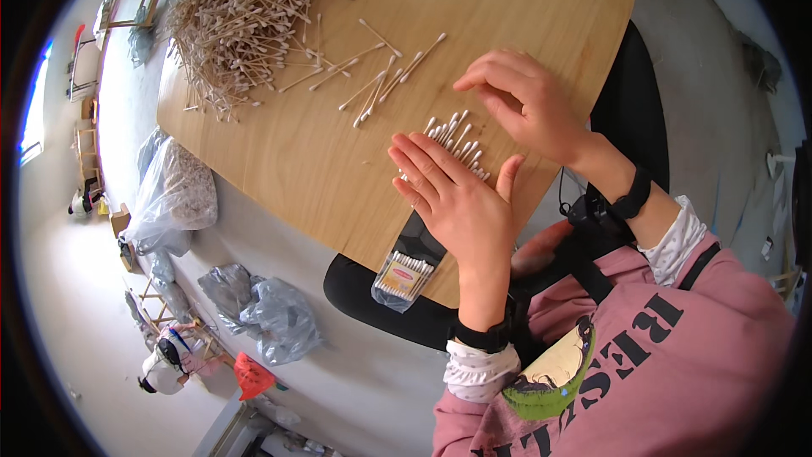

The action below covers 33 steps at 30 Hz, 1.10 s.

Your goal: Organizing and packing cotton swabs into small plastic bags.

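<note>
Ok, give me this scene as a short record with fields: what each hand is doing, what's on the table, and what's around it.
left hand: flat, fingers together, resting on a row of cotton swabs
right hand: open, hovering just above the same row
table: wooden, rounded edge
large pile of swabs: far left of the table
loose swabs: scattered between pile and row
packed swab bag: at the near table edge
floor: plastic bags beside the table

on the table [541,25], cotton swab heap [237,25] far left, small swab row [452,142] under both hands
</note>
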{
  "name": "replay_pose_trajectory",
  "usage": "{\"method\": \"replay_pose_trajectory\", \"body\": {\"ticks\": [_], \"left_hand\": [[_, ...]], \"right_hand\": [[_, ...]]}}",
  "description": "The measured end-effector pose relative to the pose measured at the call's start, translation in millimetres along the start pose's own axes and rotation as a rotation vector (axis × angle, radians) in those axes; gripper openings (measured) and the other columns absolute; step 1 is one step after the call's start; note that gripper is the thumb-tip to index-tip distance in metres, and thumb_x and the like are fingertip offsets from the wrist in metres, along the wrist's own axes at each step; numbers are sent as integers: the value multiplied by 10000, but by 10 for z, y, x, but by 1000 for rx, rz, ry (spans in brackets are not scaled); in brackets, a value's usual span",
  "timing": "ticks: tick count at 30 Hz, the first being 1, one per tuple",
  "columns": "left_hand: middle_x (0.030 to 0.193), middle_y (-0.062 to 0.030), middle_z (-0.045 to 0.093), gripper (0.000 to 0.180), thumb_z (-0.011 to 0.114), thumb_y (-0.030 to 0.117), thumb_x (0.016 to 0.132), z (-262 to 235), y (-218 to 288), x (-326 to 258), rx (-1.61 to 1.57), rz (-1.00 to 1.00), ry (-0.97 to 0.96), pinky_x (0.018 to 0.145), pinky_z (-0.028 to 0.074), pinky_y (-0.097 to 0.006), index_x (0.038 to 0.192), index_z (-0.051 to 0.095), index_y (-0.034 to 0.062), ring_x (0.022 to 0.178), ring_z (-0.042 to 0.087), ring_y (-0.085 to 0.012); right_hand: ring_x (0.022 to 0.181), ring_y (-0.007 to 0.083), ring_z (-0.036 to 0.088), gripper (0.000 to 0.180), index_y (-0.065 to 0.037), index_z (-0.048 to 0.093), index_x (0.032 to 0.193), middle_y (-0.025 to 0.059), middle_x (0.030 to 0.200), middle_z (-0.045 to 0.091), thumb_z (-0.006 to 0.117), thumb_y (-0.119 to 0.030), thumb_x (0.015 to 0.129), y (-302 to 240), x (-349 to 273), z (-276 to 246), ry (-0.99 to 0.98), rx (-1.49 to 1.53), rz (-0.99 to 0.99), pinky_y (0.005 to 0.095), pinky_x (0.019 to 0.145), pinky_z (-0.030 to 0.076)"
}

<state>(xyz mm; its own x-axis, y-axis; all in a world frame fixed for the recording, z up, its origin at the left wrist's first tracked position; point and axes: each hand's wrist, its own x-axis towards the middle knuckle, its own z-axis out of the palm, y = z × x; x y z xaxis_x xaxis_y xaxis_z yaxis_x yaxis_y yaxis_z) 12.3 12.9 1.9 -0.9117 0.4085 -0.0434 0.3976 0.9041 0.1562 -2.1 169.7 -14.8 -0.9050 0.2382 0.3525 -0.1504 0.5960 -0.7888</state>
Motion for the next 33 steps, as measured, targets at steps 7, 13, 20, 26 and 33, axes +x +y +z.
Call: {"method": "replay_pose_trajectory", "body": {"ticks": [7, 13, 20, 26, 33], "left_hand": [[1631, -299, 94, 1149, 548, 715, 869, 20, -46, -84, -54, -16, -10, 1227, 94, -509, 1538, 134, -123, 1537, 62, -400], [1630, -301, 93, 1173, 536, 735, 858, 69, -37, -84, -57, -19, -7, 1231, 83, -499, 1534, 130, -133, 1537, 66, -398], [1625, -301, 119, 1179, 533, 742, 854, 56, -51, -76, -61, -9, 4, 1231, 81, -493, 1532, 132, -135, 1535, 78, -398], [1619, -306, 138, 1170, 532, 740, 860, 81, -31, -73, -81, 2, 27, 1229, 91, -499, 1526, 145, -140, 1532, 95, -402], [1605, -313, 184, 1168, 522, 758, 846, 52, -49, -68, -16, -5, 17, 1234, 91, -496, 1514, 199, -144, 1523, 127, -417]], "right_hand": [[870, 268, 605, 86, -76, 646, 883, 61, 927, 605, 679, -50, 808, -106, 119, -85, -217, 41, -30, 383, 790, 475], [857, 263, 596, 54, -74, 631, 806, 66, 868, 590, 685, -75, 800, -56, 329, -36, -425, -131, -190, 385, 811, 456], [841, 259, 561, 59, -42, 606, 813, 72, 836, 578, 643, -85, 830, -167, 595, -55, -787, -294, -209, 364, 797, 430], [835, 290, 563, 39, -20, 587, 871, 111, 858, 580, 595, -27, 834, -143, 500, -171, -636, -338, -352, 366, 802, 436], [858, 313, 612, 125, -2, 563, 1005, 158, 892, 594, 583, -11, 883, -206, 301, -806, -355, -43, 96, 378, 767, 472]]}}
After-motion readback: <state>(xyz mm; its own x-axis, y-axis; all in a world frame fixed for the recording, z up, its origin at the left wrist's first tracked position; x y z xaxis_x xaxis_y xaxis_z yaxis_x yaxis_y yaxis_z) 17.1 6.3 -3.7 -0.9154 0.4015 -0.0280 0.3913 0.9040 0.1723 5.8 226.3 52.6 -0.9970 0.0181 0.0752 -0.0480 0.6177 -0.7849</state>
